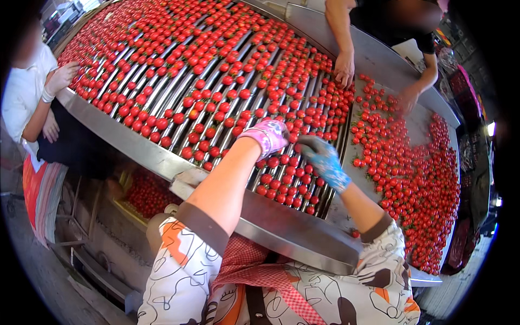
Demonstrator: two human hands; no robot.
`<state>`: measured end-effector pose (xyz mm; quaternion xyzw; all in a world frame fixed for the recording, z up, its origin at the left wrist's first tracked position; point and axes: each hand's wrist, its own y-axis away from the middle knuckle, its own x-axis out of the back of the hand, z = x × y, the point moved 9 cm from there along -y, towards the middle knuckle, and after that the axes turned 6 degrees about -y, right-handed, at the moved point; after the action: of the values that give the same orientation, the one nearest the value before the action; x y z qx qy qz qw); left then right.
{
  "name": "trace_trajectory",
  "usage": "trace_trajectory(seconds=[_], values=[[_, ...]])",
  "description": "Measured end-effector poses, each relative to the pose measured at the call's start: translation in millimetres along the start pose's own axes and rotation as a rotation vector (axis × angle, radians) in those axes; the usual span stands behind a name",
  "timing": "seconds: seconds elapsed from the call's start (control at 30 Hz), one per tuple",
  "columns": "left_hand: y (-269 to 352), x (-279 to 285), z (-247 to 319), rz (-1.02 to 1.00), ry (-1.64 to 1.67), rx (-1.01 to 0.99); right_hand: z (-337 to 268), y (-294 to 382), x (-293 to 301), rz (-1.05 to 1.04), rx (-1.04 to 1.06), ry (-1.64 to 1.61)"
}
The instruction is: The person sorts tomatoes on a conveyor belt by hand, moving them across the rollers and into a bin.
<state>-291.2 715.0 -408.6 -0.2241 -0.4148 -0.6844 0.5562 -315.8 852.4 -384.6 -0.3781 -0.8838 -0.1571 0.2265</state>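
Small red tomatoes (289,170), many with green calyxes, lie over a conveyor of shiny metal rollers (175,91). My left hand (269,138), in a pink patterned glove, is above the rollers among them. Its fingertips are mostly hidden behind the glove. To its right is my right hand (321,157), in a blue patterned glove with darker fingertips. Its fingers bend down towards the tomatoes, close to my left hand. Whether either hand grips a tomato cannot be made out.
A metal side rail (122,136) runs before me. On the right, a metal tray (420,128) holds heaped tomatoes. Across from me, a co-worker's hand (345,70) touches tomatoes; their other hand (407,100) is blurred. Another person's hand (63,77) is at left. Below stands a yellow crate (131,212).
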Motion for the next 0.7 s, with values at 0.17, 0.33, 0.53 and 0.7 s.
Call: trace_trajectory(seconds=[0.17,0.33,0.53,0.7], values=[[5,-3,0,-0.012,-0.034,0.030,95,68,122,0.270,0.052,0.570],[5,-7,30,-0.117,-0.111,-0.017,229,217,301,0.691,-0.331,1.194],[4,1,7,0.040,0.014,0.116,213,159,228,0.493,-0.525,1.180],[1,11,-13,0.131,-0.204,0.250,207,95,126,0.446,-0.283,0.958]])
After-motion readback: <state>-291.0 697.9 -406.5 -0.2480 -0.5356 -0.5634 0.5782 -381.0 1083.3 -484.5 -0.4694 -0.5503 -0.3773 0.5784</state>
